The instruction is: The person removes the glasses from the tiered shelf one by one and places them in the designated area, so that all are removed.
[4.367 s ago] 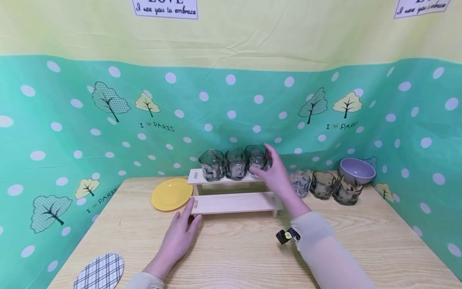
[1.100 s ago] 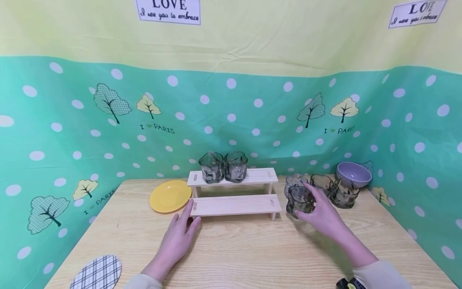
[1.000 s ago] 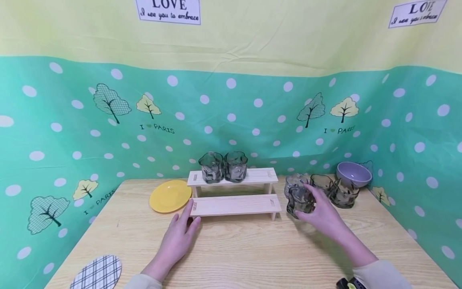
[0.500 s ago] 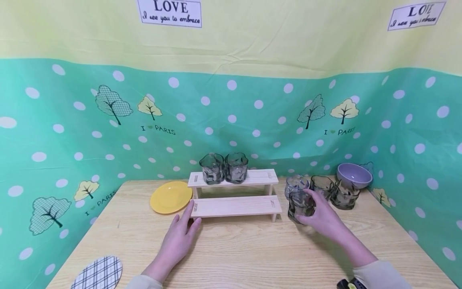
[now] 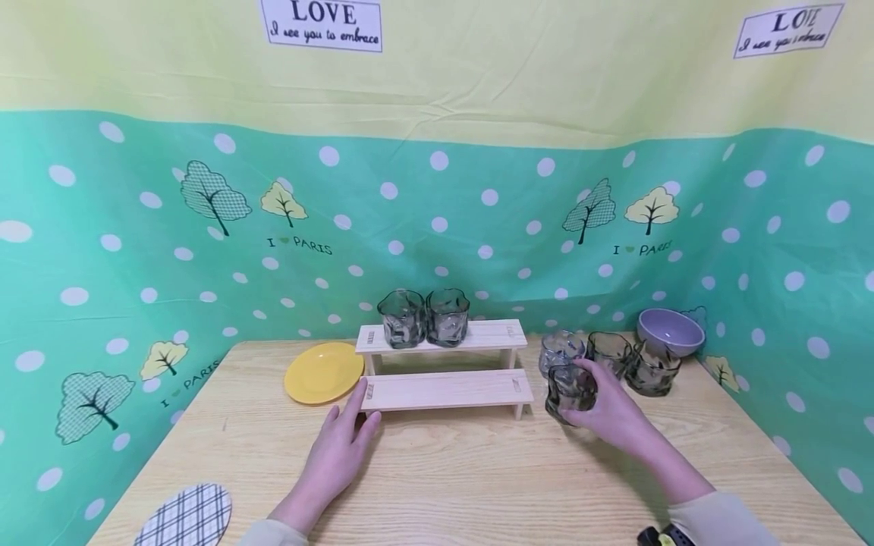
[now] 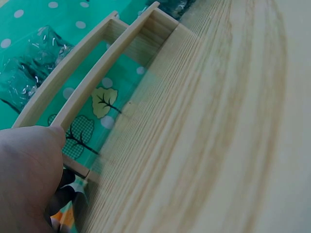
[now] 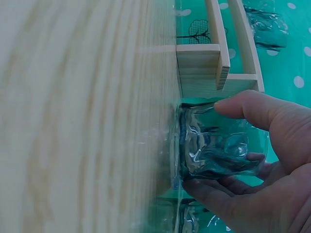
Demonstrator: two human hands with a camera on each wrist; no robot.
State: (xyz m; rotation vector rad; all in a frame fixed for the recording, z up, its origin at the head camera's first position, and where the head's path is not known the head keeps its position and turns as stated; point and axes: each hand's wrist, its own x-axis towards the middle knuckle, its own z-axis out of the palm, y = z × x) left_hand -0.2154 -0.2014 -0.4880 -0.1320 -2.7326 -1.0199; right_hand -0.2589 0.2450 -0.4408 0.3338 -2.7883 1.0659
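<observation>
A two-step wooden rack (image 5: 447, 387) stands mid-table, with two dark wavy glasses (image 5: 423, 318) on its upper step. My right hand (image 5: 608, 409) grips a third dark glass (image 5: 570, 390) standing on the table just right of the rack; in the right wrist view the thumb and fingers curl round the glass (image 7: 218, 145), which rests on the table beside the rack's end (image 7: 204, 73). My left hand (image 5: 337, 451) lies flat on the table with straight fingers, its fingertips touching the lower step's left end (image 6: 73, 116).
Three more glasses (image 5: 614, 353) cluster at the back right by a purple bowl (image 5: 671, 331). A yellow plate (image 5: 323, 371) lies left of the rack. A checked coaster (image 5: 184, 516) sits at the front left. A polka-dot cloth backdrop surrounds the table.
The right hand took the third glass off the upper step, carried it right and lowered it onto the table beside the rack. The left hand stayed put.
</observation>
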